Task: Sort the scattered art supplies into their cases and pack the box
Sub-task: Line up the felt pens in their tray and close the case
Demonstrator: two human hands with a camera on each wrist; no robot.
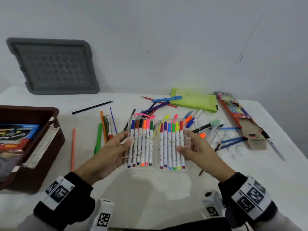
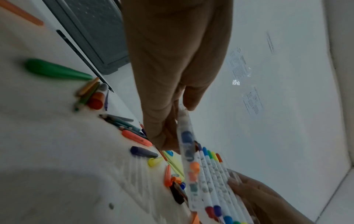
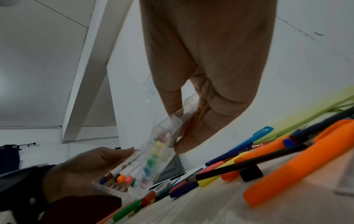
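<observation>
A clear plastic marker case [image 1: 156,145] lies spread open above the table, with a row of coloured markers [image 1: 141,142] in each half. My left hand [image 1: 115,147] pinches the left half [image 2: 188,151] between thumb and fingers. My right hand [image 1: 191,147] pinches the right half [image 3: 168,133] the same way. Loose pens, pencils and highlighters [image 1: 160,105] are scattered on the white table [image 1: 150,189] behind the case. A brown box [image 1: 33,147] at the left holds printed packs.
A grey lid [image 1: 53,65] leans on the wall at back left. A green pouch [image 1: 195,99] and an open cardboard pencil carton [image 1: 240,119] lie at back right. An orange pencil [image 1: 73,149] and a green pen [image 1: 98,139] lie left of the case.
</observation>
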